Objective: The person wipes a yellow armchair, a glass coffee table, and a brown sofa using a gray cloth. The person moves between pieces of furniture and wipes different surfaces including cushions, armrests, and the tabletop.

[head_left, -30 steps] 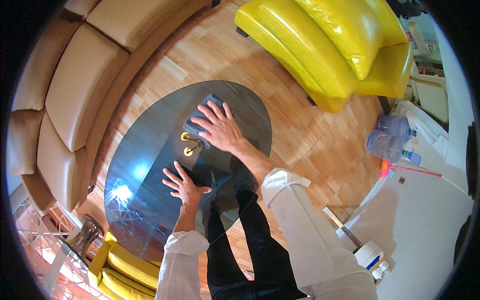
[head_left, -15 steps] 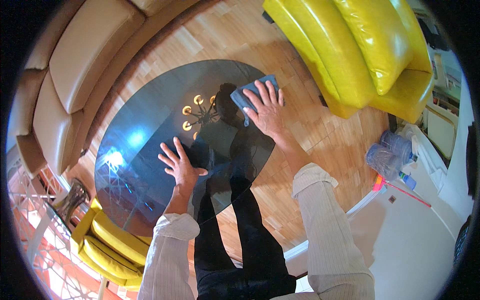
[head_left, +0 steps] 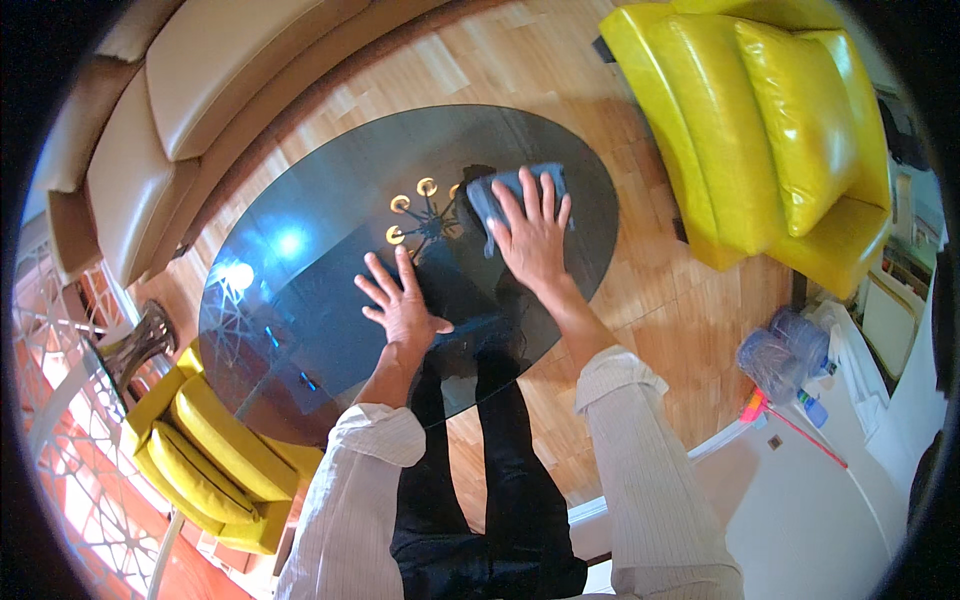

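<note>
A dark, glossy oval table (head_left: 300, 340) lies in front of me, its top mirroring several round lamps of a light fitting. My right hand (head_left: 535, 240) is spread flat over a folded blue-grey cloth (head_left: 483, 200), pressing it against the right part of the tabletop. Fingers of that hand are stretched out, not wrapped round the cloth. Left of it, my left hand (head_left: 402, 308) is over the middle of the table with fingers and thumb apart, holding nothing. Whether its palm touches the glass I cannot tell.
A brown sofa (head_left: 225, 75) runs along the far left. One yellow armchair (head_left: 700, 130) stands at the far right, another (head_left: 225, 450) at the near left. Large plastic water bottles (head_left: 770, 365) and a red-handled tool (head_left: 800, 432) lie on the right.
The cloth under my right hand has moved inward from the table's right edge. My left hand has shifted right and slightly farther out. The whole view has shifted too.
</note>
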`<state>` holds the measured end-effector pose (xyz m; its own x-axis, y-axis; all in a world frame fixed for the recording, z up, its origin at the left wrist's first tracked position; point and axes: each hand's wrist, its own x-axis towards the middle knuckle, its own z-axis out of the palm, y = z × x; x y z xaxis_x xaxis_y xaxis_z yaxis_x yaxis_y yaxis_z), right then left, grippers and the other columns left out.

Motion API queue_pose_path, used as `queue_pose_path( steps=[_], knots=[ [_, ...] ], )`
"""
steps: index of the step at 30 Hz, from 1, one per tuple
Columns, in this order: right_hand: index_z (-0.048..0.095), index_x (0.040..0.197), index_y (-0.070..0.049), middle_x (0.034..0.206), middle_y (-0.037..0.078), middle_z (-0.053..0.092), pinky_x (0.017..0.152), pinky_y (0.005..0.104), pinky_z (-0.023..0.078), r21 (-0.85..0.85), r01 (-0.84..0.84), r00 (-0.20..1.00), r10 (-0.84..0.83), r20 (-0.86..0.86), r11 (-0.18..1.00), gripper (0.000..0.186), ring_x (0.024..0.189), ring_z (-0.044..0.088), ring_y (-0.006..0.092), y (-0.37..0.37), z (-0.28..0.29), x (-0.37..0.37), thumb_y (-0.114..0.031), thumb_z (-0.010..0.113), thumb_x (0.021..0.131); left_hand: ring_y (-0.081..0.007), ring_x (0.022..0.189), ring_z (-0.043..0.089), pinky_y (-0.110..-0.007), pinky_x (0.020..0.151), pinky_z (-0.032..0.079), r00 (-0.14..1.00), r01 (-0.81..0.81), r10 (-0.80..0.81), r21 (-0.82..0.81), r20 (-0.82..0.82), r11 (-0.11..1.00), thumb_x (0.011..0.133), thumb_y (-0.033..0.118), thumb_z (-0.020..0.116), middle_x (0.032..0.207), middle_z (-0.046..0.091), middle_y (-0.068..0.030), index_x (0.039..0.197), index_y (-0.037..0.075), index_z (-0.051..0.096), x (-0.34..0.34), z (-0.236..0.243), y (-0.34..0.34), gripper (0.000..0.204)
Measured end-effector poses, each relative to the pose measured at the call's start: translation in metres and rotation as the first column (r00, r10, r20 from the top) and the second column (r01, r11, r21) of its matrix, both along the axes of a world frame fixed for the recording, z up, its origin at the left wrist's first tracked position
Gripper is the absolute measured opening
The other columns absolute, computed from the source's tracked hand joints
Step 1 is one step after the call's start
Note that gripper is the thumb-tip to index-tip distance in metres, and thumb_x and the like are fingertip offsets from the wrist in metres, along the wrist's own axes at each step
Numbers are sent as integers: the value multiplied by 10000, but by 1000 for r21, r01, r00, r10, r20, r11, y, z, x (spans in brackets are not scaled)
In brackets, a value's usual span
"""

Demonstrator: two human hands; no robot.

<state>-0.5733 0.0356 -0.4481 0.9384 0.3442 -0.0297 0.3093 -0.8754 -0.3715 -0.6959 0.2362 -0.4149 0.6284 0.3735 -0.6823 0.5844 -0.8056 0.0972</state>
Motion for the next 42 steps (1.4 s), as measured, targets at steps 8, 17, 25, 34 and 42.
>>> queue_pose_path(
  steps=[8,17,25,34,42],
  knots=[
    [547,1599,-228,1732,152,385,1256,692,223,-1,-149,986,149,-69,989,622,1607,292,441,24,-4,-94,-365,704,1013,-674,1601,-54,-878,1123,304,1000,-1,0,-38,-29,999,511,317,1107,1792,-177,-306,1773,295,-17,5,12,0,1690],
    [505,1632,-225,1754,181,335,1254,761,137,-69,-260,950,243,-194,963,557,1624,248,475,40,-2,-166,-389,601,1108,-514,1663,105,-730,1239,297,966,-18,59,-163,253,987,694,133,1002,1830,90,-172,1722,160,299,-55,18,50,1245],
    [520,1616,-270,1750,122,350,1276,731,163,28,-457,868,452,-204,889,644,1639,246,424,187,0,-158,-339,729,1011,-538,1645,145,-732,1218,288,861,-338,338,-70,380,938,677,234,1019,1806,123,-250,1712,136,326,-202,8,138,1249],
    [525,1615,-325,1754,56,368,1282,687,239,112,-735,633,737,-238,668,657,1639,277,358,200,10,-219,-361,760,1003,-518,1664,103,-773,1202,309,790,-545,531,-45,306,837,673,194,1031,1831,75,-202,1724,130,292,-221,14,168,1287],
    [565,1588,-335,1725,87,402,1248,738,240,39,-751,645,746,-163,659,634,1610,309,409,266,9,-174,-474,739,995,-471,1675,126,-735,1231,316,756,-593,607,-134,246,794,744,104,984,1836,109,-176,1713,156,353,-220,29,173,1158]
  ],
)
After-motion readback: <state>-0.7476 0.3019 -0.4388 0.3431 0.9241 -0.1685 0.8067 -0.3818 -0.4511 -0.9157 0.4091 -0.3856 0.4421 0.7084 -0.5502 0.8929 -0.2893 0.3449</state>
